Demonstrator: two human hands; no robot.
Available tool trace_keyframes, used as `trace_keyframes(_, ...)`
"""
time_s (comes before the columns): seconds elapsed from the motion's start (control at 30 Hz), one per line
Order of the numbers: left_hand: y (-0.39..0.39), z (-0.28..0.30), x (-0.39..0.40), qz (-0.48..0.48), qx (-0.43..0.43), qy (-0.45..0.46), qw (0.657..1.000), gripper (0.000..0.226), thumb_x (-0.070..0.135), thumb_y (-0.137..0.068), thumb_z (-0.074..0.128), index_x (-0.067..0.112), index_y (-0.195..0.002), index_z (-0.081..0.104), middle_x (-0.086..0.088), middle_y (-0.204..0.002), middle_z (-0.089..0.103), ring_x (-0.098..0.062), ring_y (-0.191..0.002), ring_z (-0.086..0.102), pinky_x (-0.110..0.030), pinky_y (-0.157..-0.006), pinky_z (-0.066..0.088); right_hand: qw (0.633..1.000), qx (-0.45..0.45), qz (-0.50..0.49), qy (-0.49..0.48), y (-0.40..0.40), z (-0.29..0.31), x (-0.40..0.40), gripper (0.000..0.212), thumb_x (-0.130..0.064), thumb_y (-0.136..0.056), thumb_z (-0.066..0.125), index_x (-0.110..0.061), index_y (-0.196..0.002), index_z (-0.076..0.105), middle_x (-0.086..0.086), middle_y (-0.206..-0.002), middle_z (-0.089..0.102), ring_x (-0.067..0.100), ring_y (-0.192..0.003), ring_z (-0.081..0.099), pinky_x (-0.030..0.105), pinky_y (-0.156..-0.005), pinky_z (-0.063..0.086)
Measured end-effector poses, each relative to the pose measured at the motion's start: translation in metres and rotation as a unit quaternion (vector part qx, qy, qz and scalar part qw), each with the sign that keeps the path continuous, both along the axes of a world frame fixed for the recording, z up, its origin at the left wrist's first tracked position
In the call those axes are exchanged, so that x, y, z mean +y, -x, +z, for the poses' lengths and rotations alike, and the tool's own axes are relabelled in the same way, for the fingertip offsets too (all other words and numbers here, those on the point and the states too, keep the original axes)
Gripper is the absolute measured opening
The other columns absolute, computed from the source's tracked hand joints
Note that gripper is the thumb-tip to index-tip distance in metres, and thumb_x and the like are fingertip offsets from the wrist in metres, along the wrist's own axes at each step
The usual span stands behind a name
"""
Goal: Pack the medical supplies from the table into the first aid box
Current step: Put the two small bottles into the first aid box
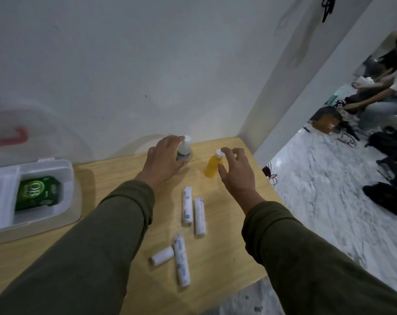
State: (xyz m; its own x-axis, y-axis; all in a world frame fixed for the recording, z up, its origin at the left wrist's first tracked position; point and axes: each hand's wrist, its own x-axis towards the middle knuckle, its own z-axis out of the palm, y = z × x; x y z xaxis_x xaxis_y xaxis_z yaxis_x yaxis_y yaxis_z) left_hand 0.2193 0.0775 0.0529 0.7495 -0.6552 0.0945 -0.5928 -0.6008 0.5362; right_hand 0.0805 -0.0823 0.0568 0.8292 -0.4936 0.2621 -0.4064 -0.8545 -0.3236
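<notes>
On the wooden table (227, 253) a clear bottle (184, 150) with a white cap stands near the wall. My left hand (163, 160) reaches around it with fingers apart, touching or almost touching it. A yellow bottle (212, 165) with a white cap stands to its right. My right hand (235, 171) hovers at it, fingers spread, nothing gripped. Several white wrapped bandage rolls (187, 206) lie nearer me. The open translucent first aid box (56, 219) sits at the left with a green packet (37, 193) inside.
The box's clear lid with a red handle (13, 137) leans up against the white wall at left. The table ends on the right above a marbled floor (318, 189). Another person (388, 87) crouches far right among dark bags and cables.
</notes>
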Motion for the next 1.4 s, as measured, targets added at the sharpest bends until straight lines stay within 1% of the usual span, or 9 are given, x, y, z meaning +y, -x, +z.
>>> trace_keyframes(0.1, -0.006, -0.010, -0.012, 0.004, 0.006, 0.011, 1.000, 0.056, 0.027, -0.089, 0.059, 0.027, -0.140, 0.037, 0.000, -0.147, 0.038, -0.022, -0.136, 0.035, -0.045, -0.106, 0.031, 0.999, -0.019, 0.047, -0.012, -0.006, -0.010, -0.014, 0.030, -0.017, -0.086, 0.060, -0.013, -0.116, 0.058, 0.014, -0.117, 0.056, 0.031, -0.093, 0.059, 0.026, -0.062, 0.039)
trace_keyframes(0.3, -0.014, -0.017, -0.028, 0.028, -0.011, 0.069, 0.997, 0.037, 0.021, -0.093, 0.054, 0.023, -0.130, 0.049, -0.001, -0.137, 0.053, -0.022, -0.126, 0.048, -0.037, -0.103, 0.036, 0.993, -0.061, 0.091, -0.045, -0.021, -0.015, -0.023, 0.023, -0.013, -0.087, 0.060, -0.007, -0.110, 0.059, 0.015, -0.100, 0.067, 0.028, -0.082, 0.063, 0.028, -0.066, 0.046)
trace_keyframes(0.4, -0.015, -0.014, -0.036, 0.034, -0.003, 0.083, 0.996, 0.030, 0.021, -0.095, 0.051, 0.021, -0.125, 0.050, -0.004, -0.129, 0.058, -0.024, -0.116, 0.054, -0.027, -0.089, 0.037, 0.991, -0.063, 0.098, -0.063, -0.029, -0.013, -0.027, 0.021, -0.013, -0.088, 0.059, -0.006, -0.108, 0.058, 0.016, -0.092, 0.068, 0.030, -0.078, 0.064, 0.033, -0.066, 0.050)
trace_keyframes(0.47, -0.014, -0.010, -0.041, 0.043, 0.025, 0.090, 0.995, 0.028, 0.021, -0.096, 0.049, 0.019, -0.124, 0.048, -0.008, -0.121, 0.061, -0.025, -0.103, 0.056, -0.025, -0.080, 0.036, 0.990, -0.058, 0.099, -0.084, -0.033, -0.011, -0.029, 0.020, -0.012, -0.089, 0.057, -0.005, -0.108, 0.057, 0.017, -0.091, 0.068, 0.033, -0.080, 0.064, 0.038, -0.068, 0.053)
trace_keyframes(0.57, -0.011, -0.007, -0.047, 0.048, 0.066, 0.099, 0.992, 0.025, 0.020, -0.096, 0.049, 0.020, -0.121, 0.048, -0.009, -0.111, 0.062, -0.018, -0.086, 0.052, -0.025, -0.073, 0.036, 0.987, -0.042, 0.091, -0.123, -0.035, -0.009, -0.030, 0.021, -0.013, -0.089, 0.057, -0.006, -0.109, 0.054, 0.018, -0.090, 0.068, 0.033, -0.082, 0.064, 0.040, -0.070, 0.053)
trace_keyframes(0.77, -0.008, -0.008, -0.035, 0.060, 0.100, 0.123, 0.986, 0.022, 0.015, -0.096, 0.050, 0.016, -0.117, 0.050, -0.010, -0.115, 0.062, -0.022, -0.104, 0.058, -0.025, -0.078, 0.039, 0.986, -0.027, 0.071, -0.147, -0.036, -0.006, -0.022, 0.018, -0.017, -0.089, 0.057, -0.011, -0.106, 0.052, 0.017, -0.089, 0.068, 0.032, -0.079, 0.066, 0.043, -0.070, 0.055)
trace_keyframes(0.93, -0.015, 0.002, -0.005, 0.080, 0.109, 0.148, 0.980, 0.020, 0.015, -0.095, 0.050, 0.018, -0.115, 0.051, -0.009, -0.117, 0.061, -0.023, -0.109, 0.058, -0.027, -0.083, 0.043, 0.984, -0.043, 0.065, -0.160, -0.039, 0.008, 0.007, 0.018, -0.017, -0.089, 0.057, -0.011, -0.105, 0.052, 0.018, -0.087, 0.069, 0.033, -0.080, 0.066, 0.043, -0.068, 0.055)
trace_keyframes(1.2, -0.027, 0.050, 0.093, 0.084, 0.086, 0.176, 0.977, 0.015, 0.019, -0.097, 0.048, 0.019, -0.112, 0.050, -0.007, -0.122, 0.060, -0.021, -0.112, 0.057, -0.025, -0.081, 0.042, 0.979, -0.101, 0.087, -0.154, -0.063, 0.057, 0.104, 0.019, -0.020, -0.088, 0.059, -0.013, -0.104, 0.053, 0.012, -0.093, 0.070, 0.030, -0.082, 0.067, 0.041, -0.070, 0.054)
trace_keyframes(1.4, -0.041, 0.081, 0.182, 0.102, 0.059, 0.183, 0.976, 0.016, 0.019, -0.096, 0.050, 0.018, -0.112, 0.051, -0.008, -0.123, 0.060, -0.021, -0.114, 0.056, -0.025, -0.081, 0.041, 0.971, -0.132, 0.091, -0.180, -0.087, 0.083, 0.190, 0.020, -0.022, -0.089, 0.060, -0.016, -0.106, 0.052, 0.011, -0.102, 0.069, 0.025, -0.091, 0.066, 0.041, -0.075, 0.056)
